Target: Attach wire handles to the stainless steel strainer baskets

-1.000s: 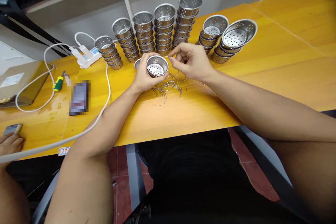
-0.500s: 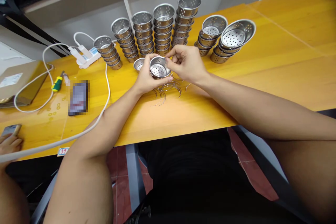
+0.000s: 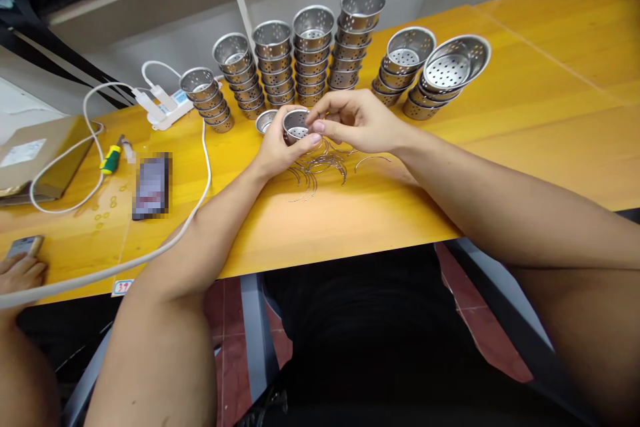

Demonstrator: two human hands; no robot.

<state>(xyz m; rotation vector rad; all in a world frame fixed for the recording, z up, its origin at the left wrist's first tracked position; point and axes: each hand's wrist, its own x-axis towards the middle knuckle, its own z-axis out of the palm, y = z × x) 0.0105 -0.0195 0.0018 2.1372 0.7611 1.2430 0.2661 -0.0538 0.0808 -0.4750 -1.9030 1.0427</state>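
Note:
A perforated metal cup (image 3: 295, 125) is gripped by my left hand (image 3: 277, 148), its fingers wrapped round the side and thumb in front. At the cup's right rim, my right hand (image 3: 357, 121) has thumb and index finger pinched close together; whatever is between them is hidden. Under both hands lies a loose pile of thin curved wires (image 3: 327, 163). One wire (image 3: 373, 159) lies apart to the right. Just behind my left hand is another small metal cup (image 3: 265, 121), partly covered by the hand.
Nested stacks of perforated cups (image 3: 313, 57) stand along the back. Two leaning stacks (image 3: 434, 104) are at the right. Leftward are a power strip (image 3: 173, 110), a white cable (image 3: 206, 167), a screwdriver (image 3: 111, 159), a blurred phone (image 3: 151, 185) and a cardboard box (image 3: 45, 153). Another person's hand (image 3: 23, 273) touches a phone.
My right hand has shifted slightly left and its fingers now cover the cup's right side. The wire at the right is more exposed. My left hand still holds the cup.

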